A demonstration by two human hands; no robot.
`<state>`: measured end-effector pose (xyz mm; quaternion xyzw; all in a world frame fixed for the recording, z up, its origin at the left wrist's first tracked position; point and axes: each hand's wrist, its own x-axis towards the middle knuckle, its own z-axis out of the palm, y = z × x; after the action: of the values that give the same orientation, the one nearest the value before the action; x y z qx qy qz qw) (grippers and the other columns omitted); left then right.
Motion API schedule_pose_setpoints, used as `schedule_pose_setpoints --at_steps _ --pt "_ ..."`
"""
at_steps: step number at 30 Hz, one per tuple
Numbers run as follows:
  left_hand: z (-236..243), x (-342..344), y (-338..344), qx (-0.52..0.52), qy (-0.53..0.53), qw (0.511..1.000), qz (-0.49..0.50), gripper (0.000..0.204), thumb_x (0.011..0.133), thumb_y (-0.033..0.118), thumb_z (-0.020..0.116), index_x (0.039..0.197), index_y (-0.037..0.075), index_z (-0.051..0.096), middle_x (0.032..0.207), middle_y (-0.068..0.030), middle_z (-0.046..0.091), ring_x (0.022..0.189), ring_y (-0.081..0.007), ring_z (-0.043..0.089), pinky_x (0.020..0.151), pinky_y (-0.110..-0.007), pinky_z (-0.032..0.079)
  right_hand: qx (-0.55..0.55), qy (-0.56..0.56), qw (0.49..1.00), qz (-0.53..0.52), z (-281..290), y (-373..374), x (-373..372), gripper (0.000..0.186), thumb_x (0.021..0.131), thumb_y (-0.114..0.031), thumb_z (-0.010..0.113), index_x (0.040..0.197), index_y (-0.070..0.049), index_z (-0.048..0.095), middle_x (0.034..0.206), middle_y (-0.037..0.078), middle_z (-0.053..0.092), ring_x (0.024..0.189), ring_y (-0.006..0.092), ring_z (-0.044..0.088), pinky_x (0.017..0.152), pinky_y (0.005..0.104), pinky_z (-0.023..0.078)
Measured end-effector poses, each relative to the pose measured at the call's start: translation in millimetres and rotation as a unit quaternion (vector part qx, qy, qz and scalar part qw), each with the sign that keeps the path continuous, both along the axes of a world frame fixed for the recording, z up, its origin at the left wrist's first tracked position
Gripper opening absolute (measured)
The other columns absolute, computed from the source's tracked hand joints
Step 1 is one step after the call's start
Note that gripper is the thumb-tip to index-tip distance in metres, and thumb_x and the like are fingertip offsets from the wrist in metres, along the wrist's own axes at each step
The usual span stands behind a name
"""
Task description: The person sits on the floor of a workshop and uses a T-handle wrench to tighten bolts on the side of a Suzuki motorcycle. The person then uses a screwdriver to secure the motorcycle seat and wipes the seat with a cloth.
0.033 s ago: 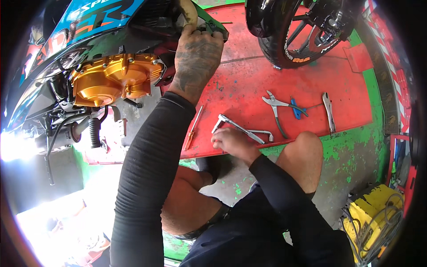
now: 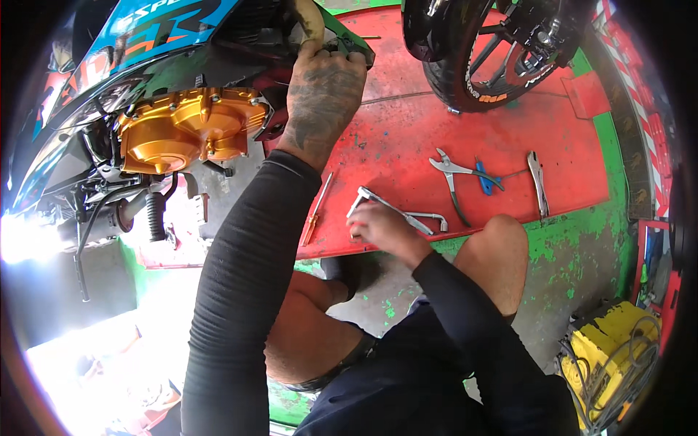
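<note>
My left hand point(image 2: 327, 94) reaches forward with its fingers curled over the edge of a dark motorcycle body panel point(image 2: 361, 52). A curved tan piece point(image 2: 311, 22), which I cannot make out, shows just beyond the knuckles. Left of that wrist is a gold engine cover point(image 2: 182, 134). My right hand point(image 2: 389, 231) hovers low at the near edge of the red platform point(image 2: 407, 138), fingers bent together and slightly blurred; anything between them is too small to name. Beneath and beside it lies a silver angled wrench point(image 2: 400, 209). A screwdriver point(image 2: 314, 218) with an orange handle lies left of it.
Slip-joint pliers point(image 2: 452, 168), a blue-handled tool point(image 2: 484, 178) and silver pliers point(image 2: 537, 182) lie rightward on the platform. A motorcycle wheel point(image 2: 465, 80) stands at the far side. A yellow machine with cables point(image 2: 607, 356) sits at lower right.
My right hand has shifted slightly to the right, and its fingers have turned a little. The left hand keeps its place on the panel.
</note>
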<state>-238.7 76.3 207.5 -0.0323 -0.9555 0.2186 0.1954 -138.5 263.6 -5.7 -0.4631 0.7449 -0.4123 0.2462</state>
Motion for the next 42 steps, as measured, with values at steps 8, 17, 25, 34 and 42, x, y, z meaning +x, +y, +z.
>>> schedule_pose_setpoints --at_steps 8,17,25,34,42 --pt "1 0 0 -0.018 0.022 1.000 -0.004 0.006 0.092 0.016 0.060 0.091 0.015 0.066 0.079 -0.0046 0.072 0.078 -0.0199 0.072 0.095 -0.036 0.047 0.194 0.259 0.932 0.161 -1 46 -10 0.021 0.092 -0.021 0.059 0.093 -0.025 0.079 0.099 0.003 0.071 0.095 0.0266 0.073 0.078 0.0453 0.058" --pt "1 3 -3 0.005 -0.026 0.999 0.023 0.003 0.092 0.015 0.058 0.095 0.015 0.056 0.080 -0.0048 0.067 0.083 -0.0217 0.071 0.090 -0.039 0.048 -0.157 -0.123 0.969 -0.145 53 6 -65 0.014 0.090 -0.010 0.074 0.103 -0.008 0.077 0.086 0.008 0.073 0.080 0.0180 0.071 0.069 0.0359 0.056" --pt "6 3 0 0.005 -0.032 0.999 0.033 0.006 0.092 0.015 0.060 0.096 0.014 0.056 0.081 -0.0052 0.068 0.082 -0.0221 0.070 0.091 -0.040 0.048 -0.425 -0.304 0.808 -0.271 110 -103 -187 0.019 0.100 -0.007 0.070 0.117 0.000 0.072 0.096 -0.002 0.071 0.081 0.0053 0.064 0.072 0.0209 0.052" --pt "4 1 2 0.013 -0.012 1.000 0.022 0.006 0.090 0.015 0.062 0.092 0.013 0.057 0.079 -0.0048 0.065 0.079 -0.0213 0.068 0.093 -0.038 0.047 -0.421 -0.158 0.846 -0.286 106 -129 -218 0.018 0.098 -0.009 0.073 0.115 -0.005 0.074 0.095 0.002 0.072 0.083 0.0090 0.066 0.070 0.0258 0.055" --pt "5 -1 3 0.013 -0.009 1.000 0.016 0.005 0.088 0.014 0.062 0.091 0.012 0.058 0.077 -0.0045 0.063 0.077 -0.0201 0.066 0.094 -0.037 0.047 -0.398 0.032 0.884 -0.243 112 -117 -230 0.018 0.102 -0.012 0.069 0.118 -0.003 0.072 0.098 0.005 0.069 0.093 0.0131 0.067 0.081 0.0273 0.055"
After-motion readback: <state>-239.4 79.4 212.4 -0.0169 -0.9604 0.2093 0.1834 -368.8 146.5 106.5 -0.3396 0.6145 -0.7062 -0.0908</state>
